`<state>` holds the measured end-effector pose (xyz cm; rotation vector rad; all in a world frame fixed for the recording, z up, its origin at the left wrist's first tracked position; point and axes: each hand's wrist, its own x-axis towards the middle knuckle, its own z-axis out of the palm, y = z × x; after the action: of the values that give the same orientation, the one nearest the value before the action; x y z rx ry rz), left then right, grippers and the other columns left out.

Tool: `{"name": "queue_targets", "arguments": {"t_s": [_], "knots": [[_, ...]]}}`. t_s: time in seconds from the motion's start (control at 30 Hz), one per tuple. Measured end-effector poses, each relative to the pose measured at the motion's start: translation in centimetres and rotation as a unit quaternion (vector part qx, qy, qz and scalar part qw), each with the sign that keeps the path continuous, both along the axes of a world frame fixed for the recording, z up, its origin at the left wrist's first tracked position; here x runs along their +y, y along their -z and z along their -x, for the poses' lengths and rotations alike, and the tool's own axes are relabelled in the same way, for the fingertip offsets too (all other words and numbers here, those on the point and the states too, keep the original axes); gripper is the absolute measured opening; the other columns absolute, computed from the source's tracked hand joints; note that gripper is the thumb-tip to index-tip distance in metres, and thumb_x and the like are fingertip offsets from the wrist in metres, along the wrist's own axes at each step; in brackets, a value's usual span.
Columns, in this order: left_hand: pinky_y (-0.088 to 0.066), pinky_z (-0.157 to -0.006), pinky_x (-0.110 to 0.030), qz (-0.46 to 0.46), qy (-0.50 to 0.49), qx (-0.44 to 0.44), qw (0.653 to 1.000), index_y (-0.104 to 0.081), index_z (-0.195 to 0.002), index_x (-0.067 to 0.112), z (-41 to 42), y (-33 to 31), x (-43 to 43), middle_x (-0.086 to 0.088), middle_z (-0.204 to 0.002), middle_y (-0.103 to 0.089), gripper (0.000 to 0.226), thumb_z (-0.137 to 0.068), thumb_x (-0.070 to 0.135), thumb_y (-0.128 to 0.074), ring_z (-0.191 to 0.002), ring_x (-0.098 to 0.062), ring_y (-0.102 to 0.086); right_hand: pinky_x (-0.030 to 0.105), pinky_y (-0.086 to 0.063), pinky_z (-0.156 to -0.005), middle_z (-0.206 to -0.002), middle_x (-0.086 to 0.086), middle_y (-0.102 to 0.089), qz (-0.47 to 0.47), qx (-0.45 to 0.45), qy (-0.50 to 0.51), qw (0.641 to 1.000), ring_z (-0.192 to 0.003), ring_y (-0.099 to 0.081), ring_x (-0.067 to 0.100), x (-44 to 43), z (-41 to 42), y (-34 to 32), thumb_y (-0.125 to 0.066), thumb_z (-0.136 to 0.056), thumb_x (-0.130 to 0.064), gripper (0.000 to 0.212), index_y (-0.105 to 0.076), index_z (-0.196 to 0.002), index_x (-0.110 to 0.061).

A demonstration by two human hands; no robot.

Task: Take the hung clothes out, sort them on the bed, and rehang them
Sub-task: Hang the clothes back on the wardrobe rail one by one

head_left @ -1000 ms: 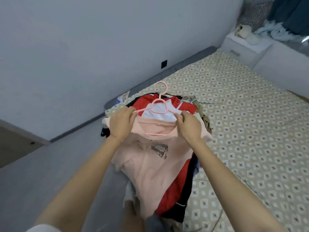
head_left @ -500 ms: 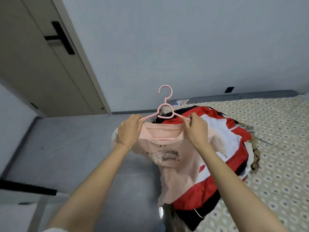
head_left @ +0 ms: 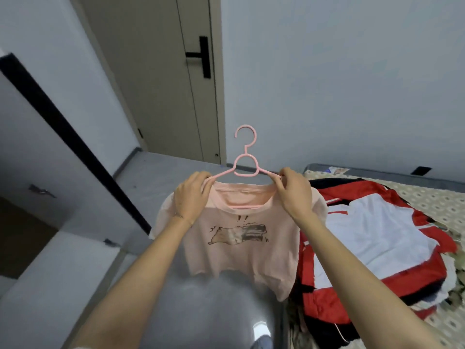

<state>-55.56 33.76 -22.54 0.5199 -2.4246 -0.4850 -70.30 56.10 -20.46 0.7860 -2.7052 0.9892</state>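
A pale pink T-shirt (head_left: pixel 241 250) with a cartoon print hangs on a pink plastic hanger (head_left: pixel 245 162), held up in the air over the floor beside the bed. My left hand (head_left: pixel 192 197) grips the hanger's left shoulder together with the shirt's collar. My right hand (head_left: pixel 294 191) pinches the right shoulder the same way. The hanger's hook points up. A pile of clothes (head_left: pixel 377 248), with a red, white and black garment on top, lies on the patterned bed (head_left: pixel 437 205) to the right.
A closed door (head_left: pixel 161 79) with a black handle stands ahead in the grey wall. A white wardrobe panel with a black edge (head_left: pixel 73 144) is at the left. Grey floor (head_left: pixel 191 306) lies between wardrobe and bed.
The pink shirt on its hanger has been lifted off the pile and swung left, away from the bed. My view has turned left toward the door and wardrobe.
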Motion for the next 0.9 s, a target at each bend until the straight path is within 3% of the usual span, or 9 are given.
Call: {"name": "queue_targets", "arguments": {"t_s": [0.17, 0.3, 0.43, 0.6, 0.7, 0.9], "knots": [[-0.047, -0.059, -0.038, 0.009, -0.038, 0.015, 0.999, -0.065, -0.093, 0.018, -8.9, -1.0, -3.5, 0.000, -0.087, -0.066, 0.031, -0.098, 0.041, -0.046, -0.072, -0.032, -0.063, 0.034, -0.028, -0.056, -0.069, -0.001, -0.056, -0.005, -0.019, -0.053, 0.998, -0.065, -0.051, 0.024, -4.9, -6.8, -0.9, -0.054, -0.096, -0.045, 0.037, -0.050, -0.076, -0.015], [-0.047, -0.058, -0.038, 0.015, -0.079, 0.016, 0.997, -0.066, -0.094, 0.016, -16.7, -1.9, -6.3, -0.002, -0.088, -0.066, 0.015, -0.099, 0.028, -0.057, -0.071, -0.032, -0.063, 0.034, -0.032, -0.057, -0.074, -0.001, -0.058, -0.033, -0.011, -0.102, 0.994, -0.067, -0.052, 0.023, -8.9, -12.6, -2.0, -0.051, -0.097, -0.048, 0.040, -0.058, -0.082, -0.012], [-0.045, -0.061, -0.036, 0.028, -0.134, 0.015, 0.990, -0.067, -0.096, 0.015, -24.2, -2.7, -9.6, -0.003, -0.090, -0.068, 0.014, -0.099, 0.026, -0.059, -0.072, -0.032, -0.062, 0.038, -0.044, -0.059, -0.077, 0.003, -0.064, -0.078, 0.009, -0.165, 0.983, -0.071, -0.057, 0.026, -13.7, -18.3, -3.4, -0.047, -0.098, -0.050, 0.045, -0.061, -0.082, -0.010], [-0.046, -0.065, -0.038, 0.031, -0.182, 0.015, 0.983, -0.065, -0.096, 0.014, -31.9, -3.3, -14.3, -0.003, -0.088, -0.065, 0.017, -0.101, 0.027, -0.054, -0.076, -0.030, -0.060, 0.037, -0.044, -0.060, -0.079, 0.002, -0.065, -0.080, 0.012, -0.240, 0.967, -0.074, -0.058, 0.027, -20.1, -24.4, -4.3, -0.046, -0.099, -0.050, 0.040, -0.059, -0.081, -0.017], [-0.048, -0.074, -0.041, 0.031, -0.217, 0.004, 0.976, -0.065, -0.099, 0.015, -35.7, -3.5, -17.5, 0.000, -0.091, -0.067, 0.025, -0.101, 0.034, -0.048, -0.082, -0.025, -0.059, 0.038, -0.045, -0.061, -0.078, 0.004, -0.065, -0.080, 0.003, -0.284, 0.955, -0.073, -0.058, 0.028, -24.3, -27.7, -4.7, -0.047, -0.099, -0.048, 0.039, -0.060, -0.083, -0.015], [-0.044, -0.083, -0.041, 0.041, -0.300, 0.000, 0.953, -0.071, -0.102, 0.016, -42.1, -3.3, -24.6, -0.001, -0.094, -0.072, 0.015, -0.097, 0.025, -0.061, -0.086, -0.026, -0.064, 0.037, -0.035, -0.056, -0.060, 0.000, -0.051, -0.033, -0.061, -0.361, 0.930, -0.061, -0.048, 0.026, -33.7, -32.7, -4.6, -0.053, -0.097, -0.045, 0.044, -0.052, -0.071, -0.010]]}}
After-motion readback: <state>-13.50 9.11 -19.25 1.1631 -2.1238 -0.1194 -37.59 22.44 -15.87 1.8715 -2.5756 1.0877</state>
